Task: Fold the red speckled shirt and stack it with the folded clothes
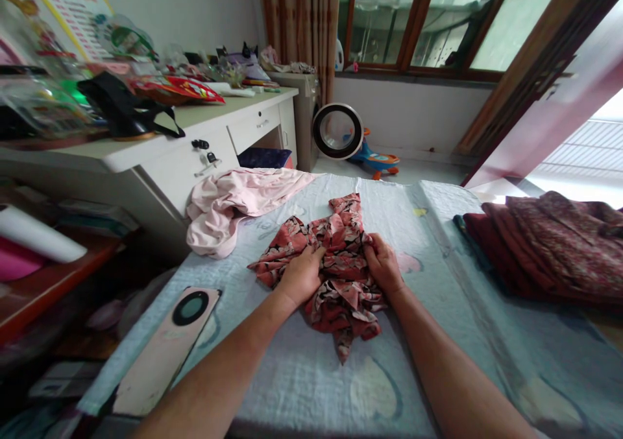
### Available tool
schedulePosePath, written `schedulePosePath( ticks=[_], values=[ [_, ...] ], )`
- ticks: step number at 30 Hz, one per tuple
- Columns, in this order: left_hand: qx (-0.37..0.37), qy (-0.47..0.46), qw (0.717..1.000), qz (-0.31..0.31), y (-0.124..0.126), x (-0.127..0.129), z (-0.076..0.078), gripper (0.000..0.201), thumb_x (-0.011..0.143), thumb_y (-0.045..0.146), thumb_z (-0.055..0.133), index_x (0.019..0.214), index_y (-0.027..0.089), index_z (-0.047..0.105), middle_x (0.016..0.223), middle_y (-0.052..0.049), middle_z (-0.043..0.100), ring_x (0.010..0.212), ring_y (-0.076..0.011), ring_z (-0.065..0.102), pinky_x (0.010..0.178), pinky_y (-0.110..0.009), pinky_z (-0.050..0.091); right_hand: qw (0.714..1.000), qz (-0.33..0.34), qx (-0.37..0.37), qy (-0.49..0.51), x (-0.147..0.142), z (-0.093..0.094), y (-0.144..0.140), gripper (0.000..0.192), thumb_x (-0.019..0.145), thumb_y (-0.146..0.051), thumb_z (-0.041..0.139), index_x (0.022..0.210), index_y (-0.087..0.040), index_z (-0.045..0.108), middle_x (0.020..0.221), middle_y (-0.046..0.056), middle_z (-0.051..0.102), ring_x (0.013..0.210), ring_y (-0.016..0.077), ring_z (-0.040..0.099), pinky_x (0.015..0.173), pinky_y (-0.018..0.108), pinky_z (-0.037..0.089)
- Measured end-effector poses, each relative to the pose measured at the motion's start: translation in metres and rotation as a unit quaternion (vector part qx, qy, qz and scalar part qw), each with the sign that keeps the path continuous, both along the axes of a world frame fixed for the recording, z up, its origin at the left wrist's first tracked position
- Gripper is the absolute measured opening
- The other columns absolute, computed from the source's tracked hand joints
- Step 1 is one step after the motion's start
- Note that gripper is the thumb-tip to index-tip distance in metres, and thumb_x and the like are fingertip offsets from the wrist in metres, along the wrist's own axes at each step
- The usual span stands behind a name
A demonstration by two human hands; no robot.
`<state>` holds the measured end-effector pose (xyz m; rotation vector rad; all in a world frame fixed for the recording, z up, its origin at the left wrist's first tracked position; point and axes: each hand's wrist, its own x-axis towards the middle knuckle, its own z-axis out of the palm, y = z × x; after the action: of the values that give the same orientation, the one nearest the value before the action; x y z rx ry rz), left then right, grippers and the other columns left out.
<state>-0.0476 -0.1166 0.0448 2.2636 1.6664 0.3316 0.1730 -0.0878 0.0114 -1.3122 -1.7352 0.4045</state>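
Crumpled cloth [343, 262] runs lengthwise away from the person, left hand [302, 275] and right hand [384, 264] clutching either side.

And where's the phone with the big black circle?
In the head view, the phone lies at the lower left, on the light blue cloth, beside the left forearm, with the pink cloth farther back.

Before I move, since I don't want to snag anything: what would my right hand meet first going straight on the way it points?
Most likely the red floral cloth, which your right hand grips: its upper flap seems to lie ahead. Depth beyond it is unclear.
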Motion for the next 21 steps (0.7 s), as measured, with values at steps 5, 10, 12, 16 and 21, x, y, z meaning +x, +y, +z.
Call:
schedulePosePath(
  ticks=[5,10,12,16,21],
  values=[
    [0.092,-0.128,0.987,-0.011,0.017,0.022,0.018,0.036,0.075,0.006,0.052,0.106,0.02,0.065,0.104,-0.008,0.064,0.101,-0.0241,0.064,0.091,-0.034,0.051,0.998,-0.056,0.033,0.024,0.001,0.01,-0.005,0.021,0.093,-0.033,0.041,0.094,-0.023,0.059,0.076,0.0,0.062,0.071,0.018,0.057,0.072,0.029,0.046],
    [0.142,-0.188,0.97,-0.06,0.026,0.039,0.019,0.051,0.071,0.002,0.045,0.117,0.019,0.06,0.119,-0.009,0.058,0.117,-0.0221,0.057,0.103,-0.035,0.047,0.99,-0.108,0.091,0.013,0.008,0.013,-0.002,0.025,0.091,-0.028,0.04,0.109,-0.024,0.058,0.105,0.007,0.066,0.097,0.0232,0.061,0.089,0.036,0.049],
    [0.107,-0.178,0.974,-0.088,0.028,0.038,0.005,0.054,0.073,0.002,0.044,0.122,0.02,0.06,0.12,-0.008,0.06,0.118,-0.022,0.057,0.106,-0.037,0.045,0.992,-0.08,0.098,-0.007,0.009,0.011,0.001,0.027,0.092,-0.027,0.04,0.112,-0.025,0.058,0.114,0.008,0.065,0.108,0.0235,0.06,0.096,0.038,0.048],
    [0.128,-0.228,0.965,-0.035,0.03,0.027,-0.02,0.052,0.075,0.002,0.04,0.12,0.017,0.06,0.123,-0.01,0.061,0.12,-0.0215,0.056,0.11,-0.038,0.043,0.993,-0.038,0.107,-0.034,0.007,0.008,0.004,0.026,0.092,-0.024,0.044,0.113,-0.025,0.059,0.115,0.008,0.065,0.113,0.0235,0.059,0.1,0.04,0.047],
    [0.232,-0.359,0.902,0.055,0.026,0.017,-0.008,0.025,0.094,0.021,0.04,0.108,0.018,0.061,0.114,-0.009,0.063,0.114,-0.0205,0.057,0.105,-0.037,0.044,0.984,0.023,0.152,-0.088,-0.006,0.02,-0.008,0.03,0.091,-0.02,0.048,0.117,-0.024,0.061,0.126,0.01,0.062,0.118,0.0254,0.054,0.103,0.045,0.044]
  ],
)
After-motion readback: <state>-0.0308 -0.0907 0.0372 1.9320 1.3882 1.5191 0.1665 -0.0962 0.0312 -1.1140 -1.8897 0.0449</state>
